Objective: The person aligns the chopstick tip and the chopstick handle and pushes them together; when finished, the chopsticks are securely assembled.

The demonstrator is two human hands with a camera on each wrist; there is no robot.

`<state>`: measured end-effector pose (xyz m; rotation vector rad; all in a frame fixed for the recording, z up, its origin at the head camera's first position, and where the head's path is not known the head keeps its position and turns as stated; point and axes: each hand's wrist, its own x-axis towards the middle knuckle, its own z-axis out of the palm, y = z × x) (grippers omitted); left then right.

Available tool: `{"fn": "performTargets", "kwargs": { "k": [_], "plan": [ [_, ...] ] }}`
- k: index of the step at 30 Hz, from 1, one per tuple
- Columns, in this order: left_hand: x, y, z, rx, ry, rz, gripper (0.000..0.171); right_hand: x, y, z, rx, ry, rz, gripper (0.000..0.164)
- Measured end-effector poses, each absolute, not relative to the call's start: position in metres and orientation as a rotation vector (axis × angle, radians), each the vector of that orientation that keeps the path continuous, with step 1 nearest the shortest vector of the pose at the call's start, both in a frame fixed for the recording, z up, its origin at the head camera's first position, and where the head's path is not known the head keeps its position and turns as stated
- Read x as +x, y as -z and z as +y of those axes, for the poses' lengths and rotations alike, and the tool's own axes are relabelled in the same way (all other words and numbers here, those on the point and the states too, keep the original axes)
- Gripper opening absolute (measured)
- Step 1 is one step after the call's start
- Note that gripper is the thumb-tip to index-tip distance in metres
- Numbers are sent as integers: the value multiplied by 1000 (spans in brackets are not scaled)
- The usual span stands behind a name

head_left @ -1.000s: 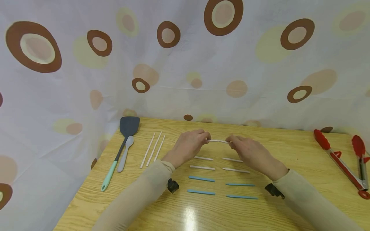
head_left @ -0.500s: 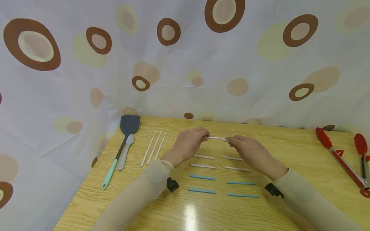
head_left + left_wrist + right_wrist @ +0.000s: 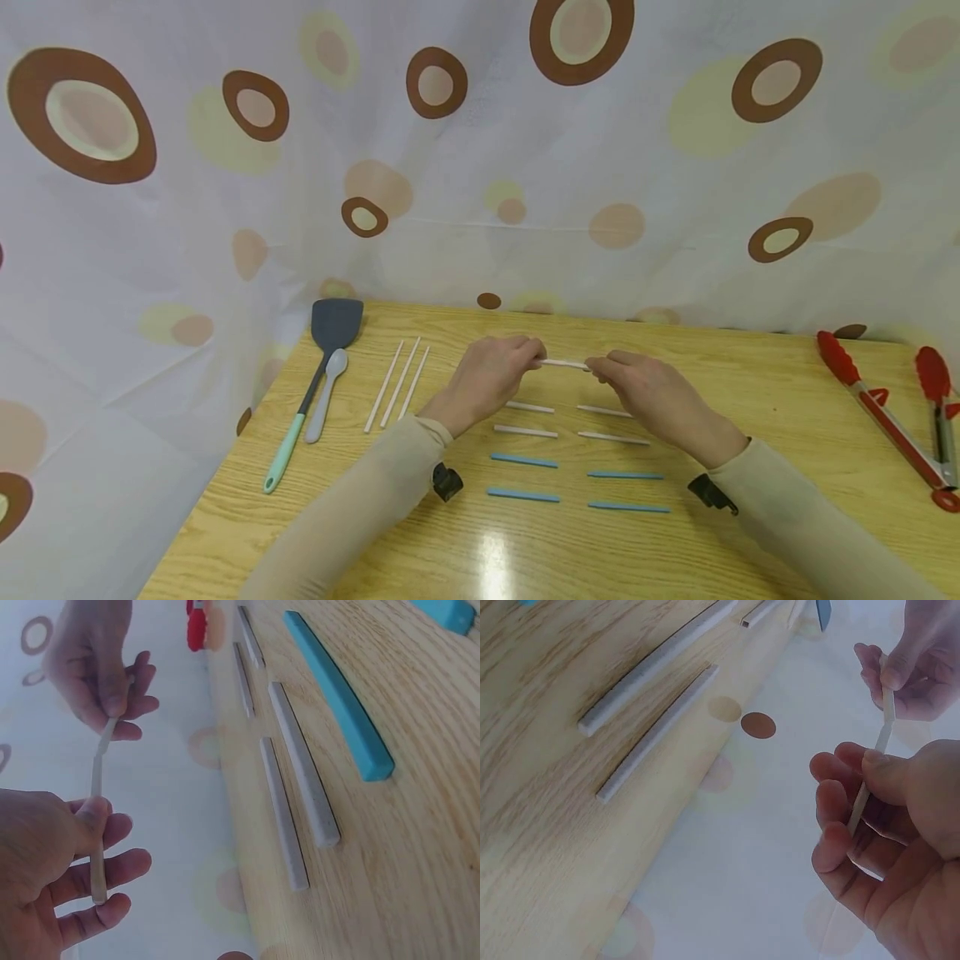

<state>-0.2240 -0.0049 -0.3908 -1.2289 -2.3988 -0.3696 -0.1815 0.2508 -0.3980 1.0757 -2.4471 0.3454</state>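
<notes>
My left hand (image 3: 487, 375) pinches one white chopstick half (image 3: 97, 780) between thumb and fingers. Facing it, my right hand (image 3: 652, 396) pinches another white chopstick half (image 3: 861, 802). The two stepped inner ends meet in the gap between the hands, at a slight angle in the wrist views; whether they are locked together I cannot tell. Both hands are raised over the back of the table. Below them lie short white pieces (image 3: 527, 432) in two columns, partly covered by the right hand. Nearer the front are short blue pieces (image 3: 523, 495), laid out the same way.
Three long white sticks (image 3: 393, 400) lie side by side at the left. Beyond them are a spatula (image 3: 337, 325) with a mint handle and a grey spoon (image 3: 326, 396). Red-tipped tongs (image 3: 900, 437) lie at the right. A patterned curtain (image 3: 480, 167) hangs behind the table.
The two white halves, bent at their junction half a second ago, now lie nearly in one line in the head view. The hands have barely moved.
</notes>
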Motion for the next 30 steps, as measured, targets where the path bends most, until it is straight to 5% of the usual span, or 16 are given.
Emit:
{"fn": "performTargets", "kwargs": {
  "k": [15,30],
  "plan": [
    [-222,395,-5,-1287,367,-2411,14,-181,397,248,1058,-249,-2388,28],
    [-223,392,-7,-1300,401,-2406,13,-183,394,244,1123,-331,-2408,38]
  ]
}}
